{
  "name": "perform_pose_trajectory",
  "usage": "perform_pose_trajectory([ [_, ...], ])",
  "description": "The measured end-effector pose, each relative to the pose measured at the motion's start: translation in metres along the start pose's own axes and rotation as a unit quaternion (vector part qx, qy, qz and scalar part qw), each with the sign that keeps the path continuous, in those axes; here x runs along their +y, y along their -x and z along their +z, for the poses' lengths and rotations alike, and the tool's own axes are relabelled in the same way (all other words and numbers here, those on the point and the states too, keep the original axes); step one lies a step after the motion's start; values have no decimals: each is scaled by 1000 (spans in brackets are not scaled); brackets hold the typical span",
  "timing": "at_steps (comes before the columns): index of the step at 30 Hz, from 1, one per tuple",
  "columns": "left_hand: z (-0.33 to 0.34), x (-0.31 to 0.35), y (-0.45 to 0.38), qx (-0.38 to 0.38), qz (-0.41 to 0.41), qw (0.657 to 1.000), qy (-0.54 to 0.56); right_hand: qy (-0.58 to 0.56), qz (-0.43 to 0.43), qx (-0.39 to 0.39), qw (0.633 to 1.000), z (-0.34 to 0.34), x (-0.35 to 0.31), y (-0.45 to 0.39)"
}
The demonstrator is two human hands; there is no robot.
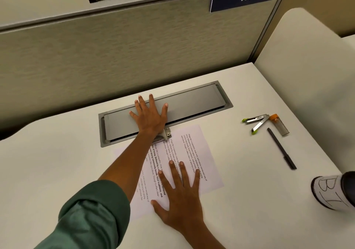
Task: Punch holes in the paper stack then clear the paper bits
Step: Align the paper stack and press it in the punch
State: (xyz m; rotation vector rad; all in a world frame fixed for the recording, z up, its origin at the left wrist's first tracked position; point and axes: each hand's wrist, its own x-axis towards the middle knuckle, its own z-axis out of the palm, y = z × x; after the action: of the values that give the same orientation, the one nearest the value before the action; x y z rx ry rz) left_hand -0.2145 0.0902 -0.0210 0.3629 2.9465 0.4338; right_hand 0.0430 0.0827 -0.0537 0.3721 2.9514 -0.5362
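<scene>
Lying flat with fingers spread, the right hand [179,195] is pressed on the paper stack [184,162] so that the sheets cannot shift on the tabletop [57,171]. Farther off, the left hand [150,117], open-palmed and gripping nothing, is borne down on the hole punch [165,133], mostly hidden beneath it and apparently seated over the stack's far edge. Paper bits cannot be made out.
</scene>
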Motion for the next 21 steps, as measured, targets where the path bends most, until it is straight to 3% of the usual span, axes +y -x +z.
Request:
perform_pose_trajectory([
  [12, -22, -31, 37, 91, 18, 991, 97, -3, -7, 13, 1000, -3, 0, 3],
  [21, -27, -89, 100, 70, -7, 993, 95, -24, -5, 6, 1000, -4, 1, 7],
])
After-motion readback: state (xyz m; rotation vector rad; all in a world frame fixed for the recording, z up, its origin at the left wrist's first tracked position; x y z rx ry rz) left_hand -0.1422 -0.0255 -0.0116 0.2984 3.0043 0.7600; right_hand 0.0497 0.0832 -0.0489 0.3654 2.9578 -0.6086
